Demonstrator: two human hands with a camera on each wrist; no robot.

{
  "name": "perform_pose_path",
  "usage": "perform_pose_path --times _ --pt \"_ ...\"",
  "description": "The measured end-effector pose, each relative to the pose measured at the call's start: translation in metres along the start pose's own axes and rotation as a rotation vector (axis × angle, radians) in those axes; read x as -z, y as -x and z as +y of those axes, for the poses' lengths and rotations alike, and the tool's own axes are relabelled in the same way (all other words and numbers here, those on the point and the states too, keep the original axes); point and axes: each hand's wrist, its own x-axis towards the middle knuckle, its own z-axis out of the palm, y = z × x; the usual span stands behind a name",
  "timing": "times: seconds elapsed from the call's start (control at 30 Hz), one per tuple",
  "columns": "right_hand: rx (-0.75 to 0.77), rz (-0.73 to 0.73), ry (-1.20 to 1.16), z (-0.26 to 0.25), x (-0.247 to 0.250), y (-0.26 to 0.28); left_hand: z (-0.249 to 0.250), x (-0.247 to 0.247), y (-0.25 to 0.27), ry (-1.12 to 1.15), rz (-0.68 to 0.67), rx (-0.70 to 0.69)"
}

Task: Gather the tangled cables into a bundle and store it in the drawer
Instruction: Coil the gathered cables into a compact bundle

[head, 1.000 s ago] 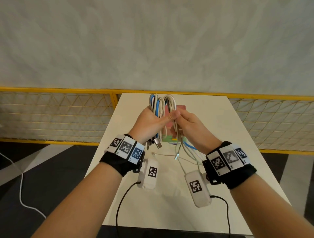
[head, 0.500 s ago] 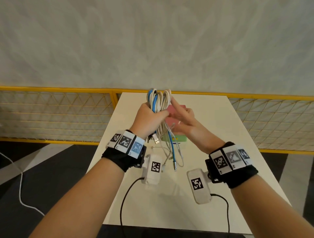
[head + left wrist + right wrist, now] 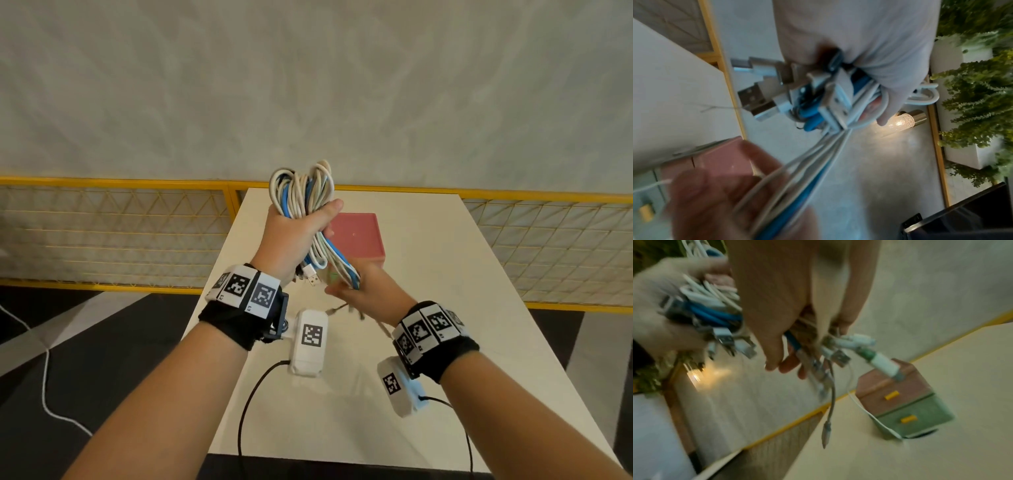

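cables (image 3: 303, 195) | white and blue loops | left hand (image 3: 291, 236) grips bundle | right hand (image 3: 363, 287) clasps tails

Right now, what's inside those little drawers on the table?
Can't tell. Both drawers of the small drawer box, pink above and green below, look shut, so their insides are hidden. The cable bundle is still outside, gripped by the left hand.

one cable bundle (image 3: 301, 192), two drawers (image 3: 906, 410) — two hands (image 3: 291, 240)
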Motion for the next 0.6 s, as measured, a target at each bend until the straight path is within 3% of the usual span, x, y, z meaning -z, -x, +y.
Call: perform_pose_path --times 0.13,0.27,0.4,0.5,0.6 --pt "0.081 0.058 -0.126 -0.02 -0.002 -0.004 0.001 0.002 -0.002 0.022 -0.042 -0.046" --pt "-0.055 -0.008 -0.123 -0.004 -0.014 0.002 0.002 0.005 -0.002 0.092 -0.176 -0.083" --pt "-0.056 -0.127 0.106 0.011 0.0 -0.001 -0.007 0.009 0.003 0.247 -0.365 0.013" --pt "0.037 -0.165 0.221 0.009 0.018 -0.004 -0.011 0.011 0.004 0.277 -0.478 0.087" --pt "0.059 -0.154 0.563 0.001 0.035 -0.008 -0.013 0.013 0.008 0.208 -0.559 0.158"
